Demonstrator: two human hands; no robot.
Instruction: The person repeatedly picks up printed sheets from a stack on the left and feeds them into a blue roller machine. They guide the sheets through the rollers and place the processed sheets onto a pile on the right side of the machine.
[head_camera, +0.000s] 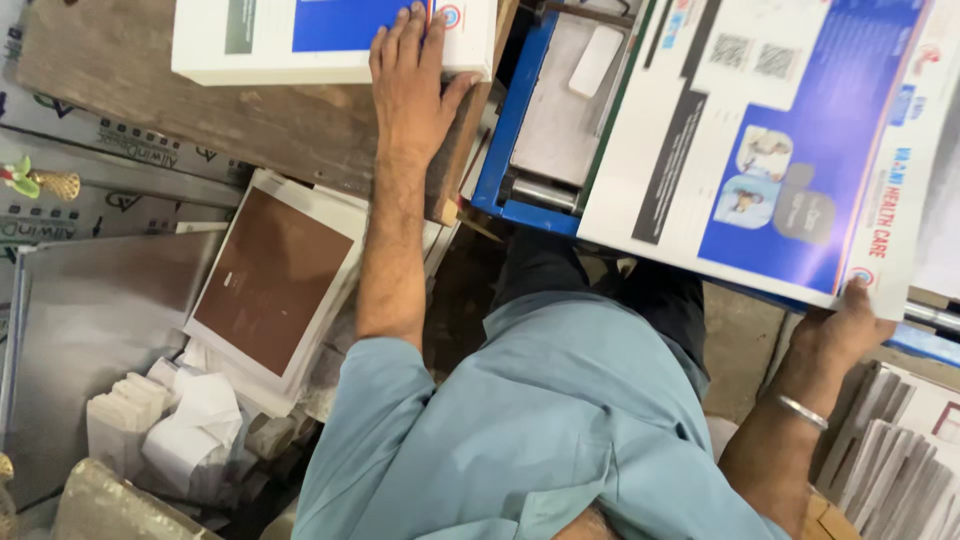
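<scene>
A worker in a pale blue shirt (540, 420) stands over a cluttered print-shop bench, seen from above. The left hand (412, 85) lies flat, fingers close together and thumb spread aside, pressed on top of a thick white stack of printed sheets (300, 40) with a blue panel. That stack sits on a worn wooden board (200, 110) that runs out to the left of the hand and under its wrist.

The right hand (845, 325) pinches the near corner of a large printed sheet (770, 150), thumb on top and the other fingers hidden beneath it, so their spread cannot be told. The sheet, white with blue and grey panels and small pictures, stretches up and away from this hand and lies tilted across a blue machine frame (510, 120) with a grey bed (560, 100), which stands between the two hands. A steel bangle (803, 410) circles the right wrist.

Below the left forearm lies a pile of white-bordered brown sheets (275, 285), and beside that, crumpled white paper (195, 425) and a grey metal plate (90, 330). Fanned white cards (900, 460) rest just below the right wrist.
</scene>
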